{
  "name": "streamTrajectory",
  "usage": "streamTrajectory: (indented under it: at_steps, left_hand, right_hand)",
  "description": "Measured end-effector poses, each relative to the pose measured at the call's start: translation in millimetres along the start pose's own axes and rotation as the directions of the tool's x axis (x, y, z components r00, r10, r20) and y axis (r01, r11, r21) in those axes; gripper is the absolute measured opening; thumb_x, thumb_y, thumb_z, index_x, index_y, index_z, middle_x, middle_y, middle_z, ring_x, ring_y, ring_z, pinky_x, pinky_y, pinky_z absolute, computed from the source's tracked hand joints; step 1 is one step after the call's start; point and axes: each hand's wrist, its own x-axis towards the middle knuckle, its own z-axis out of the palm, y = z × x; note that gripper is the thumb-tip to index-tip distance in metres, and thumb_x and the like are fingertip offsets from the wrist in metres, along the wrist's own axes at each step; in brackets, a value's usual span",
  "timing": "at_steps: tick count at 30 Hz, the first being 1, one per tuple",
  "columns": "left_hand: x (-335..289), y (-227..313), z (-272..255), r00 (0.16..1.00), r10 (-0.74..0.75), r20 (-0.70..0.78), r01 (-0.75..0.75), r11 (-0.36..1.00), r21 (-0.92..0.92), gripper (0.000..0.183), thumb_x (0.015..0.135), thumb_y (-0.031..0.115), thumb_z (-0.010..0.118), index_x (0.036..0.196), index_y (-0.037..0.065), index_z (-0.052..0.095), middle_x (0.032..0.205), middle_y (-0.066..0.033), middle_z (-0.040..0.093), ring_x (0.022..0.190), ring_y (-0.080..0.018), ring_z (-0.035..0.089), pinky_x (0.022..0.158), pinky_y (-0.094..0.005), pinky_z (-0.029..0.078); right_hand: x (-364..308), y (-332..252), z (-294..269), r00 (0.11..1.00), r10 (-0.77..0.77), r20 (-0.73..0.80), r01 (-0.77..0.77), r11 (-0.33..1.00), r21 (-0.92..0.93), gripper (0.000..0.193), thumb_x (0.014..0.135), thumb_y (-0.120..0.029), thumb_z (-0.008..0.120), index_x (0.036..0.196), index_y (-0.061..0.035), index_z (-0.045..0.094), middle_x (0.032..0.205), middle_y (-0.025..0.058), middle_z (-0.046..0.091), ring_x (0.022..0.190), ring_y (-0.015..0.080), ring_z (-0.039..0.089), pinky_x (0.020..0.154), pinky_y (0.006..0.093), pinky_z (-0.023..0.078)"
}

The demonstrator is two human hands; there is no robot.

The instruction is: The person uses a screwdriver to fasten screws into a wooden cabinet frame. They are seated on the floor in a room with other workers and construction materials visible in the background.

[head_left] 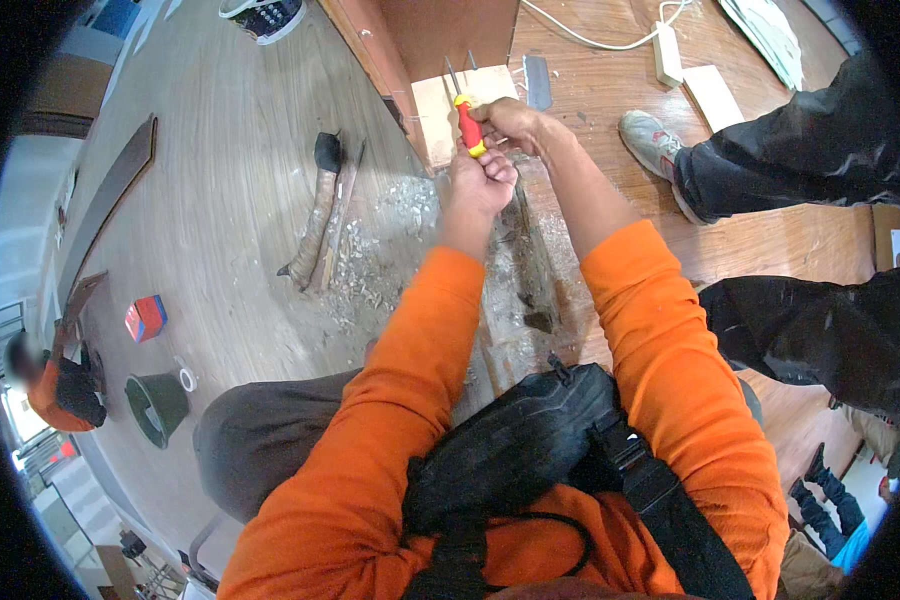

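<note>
A screwdriver [470, 128] with a red and yellow handle stands out ahead of me, its metal shaft pointing away into an open wooden box-like frame [370, 60]. Around the lower end of the handle my left hand [482, 185] is closed. My right hand [518, 125] comes in from the right, its fingers closed on the side of the same handle. Beyond the hands lies a pale wood panel [488, 88], with a thin metal piece [473, 60] sticking up near the shaft. Whether the screwdriver's tip touches anything, I cannot tell.
A hammer [320, 205] with a wrapped handle lies left beside a wood strip [342, 215] and scattered debris. Another person's shoe [653, 140] is close on the right. A power strip [667, 55], a green bucket [155, 410] and a red-blue box [146, 318] stand farther out.
</note>
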Motion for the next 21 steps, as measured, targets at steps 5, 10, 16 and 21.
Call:
streamTrajectory:
  at_steps: [5,10,16,21]
  left_hand:
    - [-19,-40,67,0.839,0.291,-0.460,-0.141,0.932,0.333,0.048,0.099,0.050,0.030,0.082,0.010,0.052,0.058,0.0036,0.044,0.049,-0.0092,0.038,0.047,-0.0249,0.031]
    - [-8,-19,20,0.951,0.210,-0.226,-0.194,0.977,0.093,0.051,0.099,0.051,0.025,0.083,0.010,0.052,0.058,0.0039,0.044,0.050,-0.0092,0.039,0.046,-0.0249,0.031]
    - [-10,-30,49,0.918,0.196,-0.345,-0.107,0.960,0.260,0.046,0.100,0.045,0.030,0.083,0.008,0.051,0.063,0.0011,0.044,0.052,-0.0103,0.037,0.047,-0.0240,0.031]
    - [2,-22,35,0.968,0.139,-0.210,-0.142,0.990,0.001,0.039,0.100,0.039,0.037,0.084,0.006,0.050,0.063,0.0010,0.041,0.052,-0.0106,0.036,0.048,-0.0232,0.032]
  right_hand:
    - [7,7,-1,0.971,-0.174,-0.167,0.112,0.938,-0.328,0.042,0.081,-0.039,0.069,0.081,0.0026,0.066,0.072,0.0123,0.063,0.057,0.0187,0.055,0.048,0.0343,0.043]
    - [6,7,-5,0.999,-0.028,-0.041,0.029,0.999,0.035,0.045,0.082,-0.046,0.064,0.084,-0.0008,0.068,0.076,0.0090,0.066,0.062,0.0198,0.057,0.056,0.0362,0.045]
    - [12,6,-10,0.977,-0.130,-0.172,0.086,0.966,-0.242,0.032,0.080,-0.033,0.071,0.082,-0.0017,0.068,0.071,0.0098,0.064,0.050,0.0188,0.053,0.044,0.0335,0.042]
    - [-5,-7,0,0.978,-0.060,-0.199,0.048,0.997,-0.062,0.035,0.084,-0.036,0.066,0.085,-0.0016,0.064,0.071,0.0074,0.060,0.055,0.0159,0.050,0.048,0.0317,0.042]
